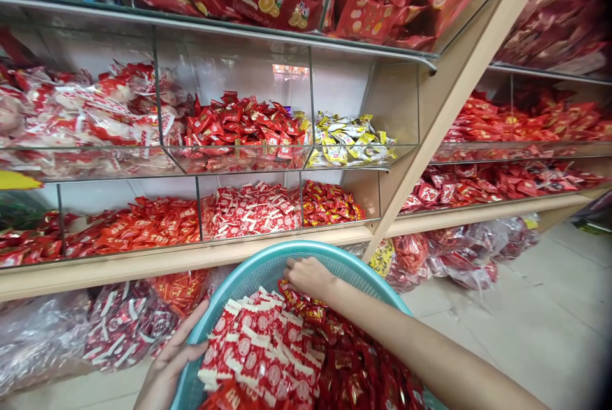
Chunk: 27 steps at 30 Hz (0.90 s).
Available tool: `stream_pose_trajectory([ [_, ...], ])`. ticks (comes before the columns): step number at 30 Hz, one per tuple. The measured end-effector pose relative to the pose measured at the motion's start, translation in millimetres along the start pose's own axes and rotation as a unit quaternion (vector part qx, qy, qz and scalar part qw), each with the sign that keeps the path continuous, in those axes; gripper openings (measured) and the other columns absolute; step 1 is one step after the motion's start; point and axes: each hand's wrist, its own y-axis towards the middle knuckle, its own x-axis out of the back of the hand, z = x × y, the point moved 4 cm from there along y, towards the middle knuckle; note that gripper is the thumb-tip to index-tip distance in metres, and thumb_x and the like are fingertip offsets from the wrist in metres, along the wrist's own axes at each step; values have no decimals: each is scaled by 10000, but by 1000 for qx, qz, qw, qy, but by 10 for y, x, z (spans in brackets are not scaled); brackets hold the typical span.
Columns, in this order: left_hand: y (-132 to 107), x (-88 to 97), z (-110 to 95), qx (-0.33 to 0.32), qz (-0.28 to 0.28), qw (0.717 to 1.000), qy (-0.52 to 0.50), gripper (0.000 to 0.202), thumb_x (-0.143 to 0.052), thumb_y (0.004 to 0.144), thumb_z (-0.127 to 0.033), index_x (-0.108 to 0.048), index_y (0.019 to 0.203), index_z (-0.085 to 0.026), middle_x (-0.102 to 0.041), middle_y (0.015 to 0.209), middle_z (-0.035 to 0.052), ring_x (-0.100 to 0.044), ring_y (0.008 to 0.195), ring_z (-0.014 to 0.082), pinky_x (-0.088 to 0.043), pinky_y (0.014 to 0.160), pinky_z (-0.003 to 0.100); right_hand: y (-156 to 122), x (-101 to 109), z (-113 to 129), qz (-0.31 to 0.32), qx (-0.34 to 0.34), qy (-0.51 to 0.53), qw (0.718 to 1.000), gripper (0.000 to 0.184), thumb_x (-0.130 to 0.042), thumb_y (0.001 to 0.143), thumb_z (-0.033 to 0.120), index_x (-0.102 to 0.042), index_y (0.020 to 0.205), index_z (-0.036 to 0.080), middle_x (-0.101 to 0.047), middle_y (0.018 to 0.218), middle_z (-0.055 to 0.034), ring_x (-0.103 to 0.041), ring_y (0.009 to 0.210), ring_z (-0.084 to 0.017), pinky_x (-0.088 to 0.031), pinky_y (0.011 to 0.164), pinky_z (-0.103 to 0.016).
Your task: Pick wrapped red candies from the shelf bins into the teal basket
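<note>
1. Head view: a round teal plastic basket (261,270) is near the shelving, heaped with white-and-red wrapped sweets (262,346) and glossy dark-red wrapped sweets (351,368).
2. The left hand (173,362) pinches the basket's side between thumb and fingers, presumably to steady it.
3. The right hand (310,277) is curled above small red-and-yellow wrapped sweets (313,314); whether its bent fingers pinch anything, I cannot tell.
4. Beyond, clear dividers (312,94) on the pale wooden shelving (143,266) likely keep kinds apart.
5. The basket's near edge is cut off; its support is hidden.
</note>
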Motion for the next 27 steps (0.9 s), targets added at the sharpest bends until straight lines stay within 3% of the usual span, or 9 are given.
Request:
stream_pose_trajectory([
  [5, 6, 3, -4, -6, 3, 1000, -6, 634, -683, 607, -207, -524, 1209, -330, -684, 1040, 14, -555, 1051, 250, -324, 974, 354, -164, 429, -236, -140, -7, 39, 989, 352, -287, 916, 353, -576, 837, 169, -619, 813, -53, -575, 687, -131, -355, 583, -229],
  [7, 12, 2, -2, -7, 5, 1000, -8, 623, -688, 602, -210, -538, 1193, -338, -674, 1063, 4, -544, 1066, 249, -322, 977, 348, -211, 635, -491, -212, -72, 61, 973, 408, -226, 925, 332, -573, 788, 168, -613, 766, -51, -556, 685, -119, -336, 609, -225],
  [9, 21, 5, 6, -4, 1, 1000, -11, 617, -688, 601, -206, -544, 1183, -350, -648, 1115, -16, -529, 1087, 242, -325, 977, 337, -213, 752, -798, -252, -180, 86, 947, 390, -249, 913, 345, -574, 781, 174, -618, 759, -50, -553, 689, -123, -328, 605, -224],
  [12, 32, 10, 13, -5, 0, 1000, -15, 609, -681, 610, -199, -544, 1183, -351, -616, 1166, -31, -501, 1120, 230, -310, 989, 328, -114, 719, -1148, -193, -314, 126, 921, 330, -369, 853, 422, -591, 772, 192, -638, 766, -55, -578, 715, -158, -338, 578, -233],
  [15, 31, 13, 17, -1, 3, 1000, -21, 605, -678, 618, -215, -537, 1192, -344, -627, 1148, -28, -498, 1122, 242, -300, 997, 348, 23, 617, -1233, -89, -341, 152, 923, 354, -489, 751, 519, -619, 748, 189, -655, 804, -88, -601, 776, -207, -380, 596, -256],
  [17, 26, 13, 16, 0, 3, 1000, -24, 614, -677, 617, -231, -529, 1202, -339, -648, 1111, -19, -517, 1099, 258, -311, 991, 370, 76, 605, -1209, -56, -343, 155, 925, 349, -553, 704, 511, -634, 784, 181, -657, 868, -110, -603, 830, -228, -408, 629, -273],
  [22, 23, 23, 2, -19, -14, 1000, -18, 624, -688, 586, -223, -548, 1186, -326, -630, 1140, -16, -523, 1095, 257, -365, 954, 353, 116, 638, -1170, -18, -369, 161, 915, 258, -631, 661, 320, -643, 870, 169, -652, 928, -127, -608, 869, -248, -446, 660, -300],
  [27, 29, 38, -9, -33, -10, 999, -3, 557, -687, 599, -222, -588, 1139, -319, -601, 1182, -33, -480, 1144, 218, -347, 958, 285, 105, 621, -1174, -46, -369, 145, 917, 180, -567, 708, 221, -647, 858, 164, -651, 931, -132, -605, 888, -242, -439, 704, -306],
])
